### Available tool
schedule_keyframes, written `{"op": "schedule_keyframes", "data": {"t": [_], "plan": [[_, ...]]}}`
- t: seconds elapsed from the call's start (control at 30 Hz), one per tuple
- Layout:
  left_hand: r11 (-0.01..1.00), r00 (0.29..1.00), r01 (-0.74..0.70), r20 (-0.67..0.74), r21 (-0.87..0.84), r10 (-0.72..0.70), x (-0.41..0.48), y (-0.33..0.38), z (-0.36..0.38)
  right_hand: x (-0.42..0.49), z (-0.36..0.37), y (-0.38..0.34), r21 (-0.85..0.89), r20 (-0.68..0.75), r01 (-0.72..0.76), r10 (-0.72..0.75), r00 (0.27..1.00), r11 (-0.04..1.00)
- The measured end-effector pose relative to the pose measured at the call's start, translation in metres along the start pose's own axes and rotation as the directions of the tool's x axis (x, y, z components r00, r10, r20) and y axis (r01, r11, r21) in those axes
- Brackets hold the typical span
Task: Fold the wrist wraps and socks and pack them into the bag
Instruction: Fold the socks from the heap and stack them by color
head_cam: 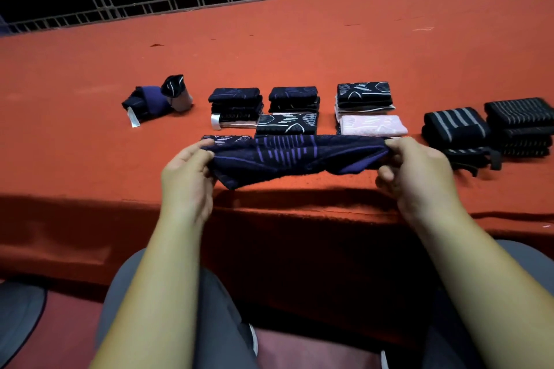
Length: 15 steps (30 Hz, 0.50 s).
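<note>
While folded stacks [295, 99] are sitting mid-table, the left hand [187, 177] and right hand [416, 171] are each pinching an end of a navy sock [287, 159], stretching it above the table's [299, 48] near edge.

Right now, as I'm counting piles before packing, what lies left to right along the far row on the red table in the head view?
Loose bundle → dark sock stack → second dark sock stack → white-patterned sock stack → grey-striped wrist wraps → second wrist-wrap stack. The held purple-patterned sock, in front, is left out.
</note>
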<state>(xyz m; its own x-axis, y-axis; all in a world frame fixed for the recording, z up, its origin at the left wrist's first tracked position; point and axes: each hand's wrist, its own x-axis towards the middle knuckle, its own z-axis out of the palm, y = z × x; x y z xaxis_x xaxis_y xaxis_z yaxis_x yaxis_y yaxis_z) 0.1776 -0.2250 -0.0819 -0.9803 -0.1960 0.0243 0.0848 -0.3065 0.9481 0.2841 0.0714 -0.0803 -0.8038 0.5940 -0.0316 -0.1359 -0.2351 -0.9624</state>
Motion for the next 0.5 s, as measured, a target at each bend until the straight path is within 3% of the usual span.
{"op": "schedule_keyframes", "data": {"t": [0.07,0.13,0.2,0.23,0.27,0.33,0.37,0.5], "plan": [[0.966,0.992,-0.100,0.097,0.237,0.078,-0.006,-0.006,0.001,-0.009,0.005,0.004,-0.035,0.128,0.009,-0.005,0.992,0.999],[0.794,0.952,-0.304,0.201,0.527,0.231,-0.014,-0.008,-0.001,-0.014,0.008,0.007,-0.052,0.228,-0.013,0.025,0.973,0.999],[0.462,0.819,-0.557,0.364,0.690,0.445,-0.031,-0.004,0.003,-0.018,0.012,0.009,-0.040,0.286,-0.045,0.055,0.957,0.998],[0.319,0.719,-0.669,0.477,0.671,0.506,-0.044,-0.001,0.008,-0.019,0.013,0.010,-0.031,0.310,-0.053,0.059,0.949,0.998],[0.247,0.634,-0.757,0.587,0.605,0.503,-0.059,0.003,0.016,-0.022,0.016,0.010,-0.024,0.337,-0.056,0.061,0.940,0.998],[0.245,0.530,-0.848,0.749,0.470,0.397,-0.087,0.005,0.033,-0.028,0.020,0.008,0.002,0.394,-0.067,0.061,0.917,0.998],[0.249,0.520,-0.854,0.779,0.457,0.352,-0.099,0.003,0.041,-0.030,0.021,0.007,0.014,0.417,-0.072,0.060,0.907,0.997],[0.287,0.630,-0.776,0.670,0.562,0.393,-0.114,-0.008,0.054,-0.037,0.019,0.004,0.038,0.483,-0.085,0.056,0.874,0.996]]}}
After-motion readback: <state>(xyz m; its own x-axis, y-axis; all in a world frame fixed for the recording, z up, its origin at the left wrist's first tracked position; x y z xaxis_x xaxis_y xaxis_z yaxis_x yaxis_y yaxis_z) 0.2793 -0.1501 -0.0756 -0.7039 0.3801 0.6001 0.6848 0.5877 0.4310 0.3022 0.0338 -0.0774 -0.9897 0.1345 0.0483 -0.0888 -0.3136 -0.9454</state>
